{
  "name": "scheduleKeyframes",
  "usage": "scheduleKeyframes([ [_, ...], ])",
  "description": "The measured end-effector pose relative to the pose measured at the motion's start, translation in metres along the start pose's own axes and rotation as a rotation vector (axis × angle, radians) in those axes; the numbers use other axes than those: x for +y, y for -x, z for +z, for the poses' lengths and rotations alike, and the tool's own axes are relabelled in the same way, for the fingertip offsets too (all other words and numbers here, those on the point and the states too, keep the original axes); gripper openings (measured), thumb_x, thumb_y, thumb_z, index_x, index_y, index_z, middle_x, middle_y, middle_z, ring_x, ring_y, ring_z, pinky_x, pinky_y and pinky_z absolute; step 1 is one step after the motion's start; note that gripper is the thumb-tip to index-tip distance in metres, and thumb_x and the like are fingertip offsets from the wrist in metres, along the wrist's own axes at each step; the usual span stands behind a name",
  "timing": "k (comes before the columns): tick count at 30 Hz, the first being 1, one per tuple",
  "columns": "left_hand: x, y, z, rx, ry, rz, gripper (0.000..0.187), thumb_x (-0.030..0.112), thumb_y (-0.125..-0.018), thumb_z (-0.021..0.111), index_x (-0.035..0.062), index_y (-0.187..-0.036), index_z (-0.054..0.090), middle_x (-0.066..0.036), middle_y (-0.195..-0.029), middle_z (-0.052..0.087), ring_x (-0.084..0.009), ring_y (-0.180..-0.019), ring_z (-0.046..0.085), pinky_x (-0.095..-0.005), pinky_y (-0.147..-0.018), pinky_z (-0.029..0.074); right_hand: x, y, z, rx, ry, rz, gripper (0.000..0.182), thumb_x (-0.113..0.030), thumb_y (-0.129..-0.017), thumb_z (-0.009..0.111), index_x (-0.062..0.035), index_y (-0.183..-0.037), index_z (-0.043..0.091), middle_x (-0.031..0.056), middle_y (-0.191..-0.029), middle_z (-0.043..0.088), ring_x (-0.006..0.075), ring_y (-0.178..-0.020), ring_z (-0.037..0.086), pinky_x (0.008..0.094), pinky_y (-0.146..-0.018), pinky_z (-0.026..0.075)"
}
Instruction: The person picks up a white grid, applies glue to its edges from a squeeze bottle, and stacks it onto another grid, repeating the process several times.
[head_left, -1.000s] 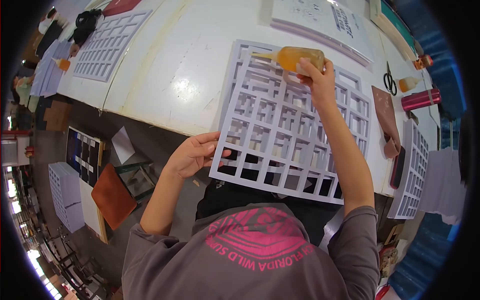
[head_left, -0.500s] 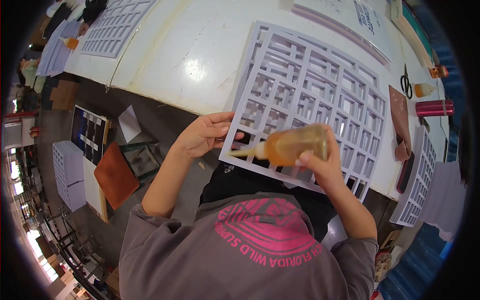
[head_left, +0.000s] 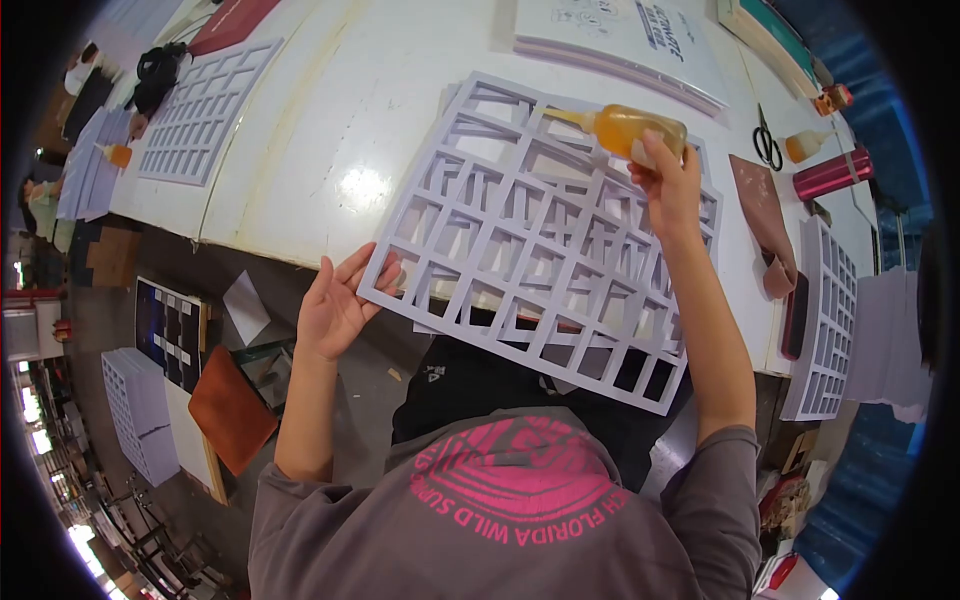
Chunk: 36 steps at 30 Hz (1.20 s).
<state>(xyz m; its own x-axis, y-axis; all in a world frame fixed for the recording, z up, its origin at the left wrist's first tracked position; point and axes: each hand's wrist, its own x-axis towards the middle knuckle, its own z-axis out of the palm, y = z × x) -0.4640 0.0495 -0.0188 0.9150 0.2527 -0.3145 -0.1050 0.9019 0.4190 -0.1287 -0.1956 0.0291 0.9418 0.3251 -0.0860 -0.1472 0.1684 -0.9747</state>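
A white lattice panel (head_left: pixel 535 190) with rectangular openings lies over other lattice sheets and overhangs the table's near edge. My left hand (head_left: pixel 345 300) is at its left corner, fingers spread, some of them reaching under the frame; whether they press on it cannot be told. Wrapped round a clear bottle of amber liquid (head_left: pixel 625 132) is my right hand (head_left: pixel 668 175). The bottle lies nearly level above the far part of the panel, its thin nozzle pointing left over the top bars.
Stacked printed sheets (head_left: pixel 620 50) lie at the back. To the right are black scissors (head_left: pixel 767 140), another glue bottle (head_left: pixel 803 146), a pink cylinder (head_left: pixel 833 174) and more lattice panels (head_left: pixel 826 320). An orange-brown stool (head_left: pixel 232 410) stands below left.
My right hand has carried the bottle from the panel's near left part to its far side. The panel has shifted and turned. My left hand has moved left and its fingers have spread.
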Motion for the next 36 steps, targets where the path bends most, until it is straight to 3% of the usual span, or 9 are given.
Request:
scheduleKeyframes([
  [7, -0.001, 0.014, -0.025, 0.023, -0.050, -0.091, 0.048, 0.021, -0.094, 0.035, -0.0078, -0.133, 0.031, -0.027, -0.132, 0.040, -0.0369, -0.123, 0.042, -0.0493, -0.097, 0.042, 0.011, -0.011, -0.002, -0.018, 0.108, -0.055, 0.056, -0.021, -0.073, 0.074, 0.0014, -0.111, 0.038, 0.0131, -0.092, 0.055, 0.0169, -0.065, 0.057, 0.0251, -0.055, 0.045],
  [11, -0.010, 0.019, -0.028, -0.019, -0.017, -0.115, 0.044, 0.006, -0.087, 0.040, -0.0079, -0.129, 0.038, -0.025, -0.127, 0.046, -0.0357, -0.120, 0.046, -0.0477, -0.094, 0.045, 0.002, 0.040, -0.006, -0.112, 0.116, 0.053, 0.056, -0.019, -0.073, 0.073, 0.0003, -0.112, 0.038, 0.0112, -0.089, 0.057, 0.0155, -0.065, 0.057, 0.0248, -0.053, 0.045],
  [15, -0.023, 0.018, -0.026, 0.018, -0.109, -0.144, 0.046, -0.010, -0.081, 0.048, -0.0036, -0.125, 0.044, -0.015, -0.119, 0.054, -0.0294, -0.111, 0.054, -0.0418, -0.091, 0.049, 0.002, 0.103, -0.008, -0.234, 0.111, 0.148, 0.053, -0.016, -0.074, 0.072, -0.0036, -0.113, 0.039, 0.0085, -0.088, 0.058, 0.0134, -0.066, 0.057, 0.0235, -0.053, 0.045],
  [21, -0.028, 0.016, -0.037, 0.034, -0.192, -0.095, 0.039, 0.000, -0.085, 0.056, -0.0003, -0.123, 0.048, -0.012, -0.115, 0.057, -0.0260, -0.105, 0.058, -0.0373, -0.088, 0.051, 0.001, 0.175, -0.003, -0.397, 0.061, 0.366, 0.052, -0.012, -0.075, 0.070, -0.0067, -0.115, 0.038, 0.0073, -0.090, 0.059, 0.0125, -0.073, 0.059, 0.0232, -0.056, 0.046],
  [25, -0.025, 0.011, -0.035, 0.012, -0.215, -0.011, 0.041, 0.005, -0.088, 0.054, 0.0058, -0.127, 0.044, -0.011, -0.115, 0.057, -0.0244, -0.105, 0.058, -0.0363, -0.087, 0.051, -0.010, 0.161, -0.016, -0.445, -0.040, 0.531, 0.054, -0.014, -0.073, 0.071, -0.0068, -0.117, 0.040, 0.0075, -0.093, 0.059, 0.0149, -0.074, 0.062, 0.0242, -0.055, 0.047],
  [30, -0.017, 0.004, -0.019, 0.141, -0.060, 0.165, 0.046, 0.013, -0.092, 0.048, 0.0140, -0.136, 0.035, -0.010, -0.121, 0.053, -0.0231, -0.113, 0.053, -0.0370, -0.089, 0.049, -0.008, 0.087, -0.048, -0.068, -0.072, 0.122, 0.052, -0.021, -0.076, 0.069, -0.0003, -0.114, 0.040, 0.0115, -0.090, 0.057, 0.0162, -0.063, 0.058, 0.0241, -0.052, 0.047],
  [36, -0.021, 0.004, -0.021, 0.099, -0.150, 0.098, 0.046, 0.008, -0.092, 0.045, 0.0149, -0.137, 0.035, -0.008, -0.128, 0.049, -0.0242, -0.117, 0.050, -0.0403, -0.093, 0.047, -0.002, 0.013, -0.071, 0.145, 0.049, -0.078, 0.060, -0.021, -0.075, 0.073, 0.0057, -0.114, 0.036, 0.0158, -0.089, 0.055, 0.0168, -0.062, 0.058, 0.0237, -0.052, 0.047],
])
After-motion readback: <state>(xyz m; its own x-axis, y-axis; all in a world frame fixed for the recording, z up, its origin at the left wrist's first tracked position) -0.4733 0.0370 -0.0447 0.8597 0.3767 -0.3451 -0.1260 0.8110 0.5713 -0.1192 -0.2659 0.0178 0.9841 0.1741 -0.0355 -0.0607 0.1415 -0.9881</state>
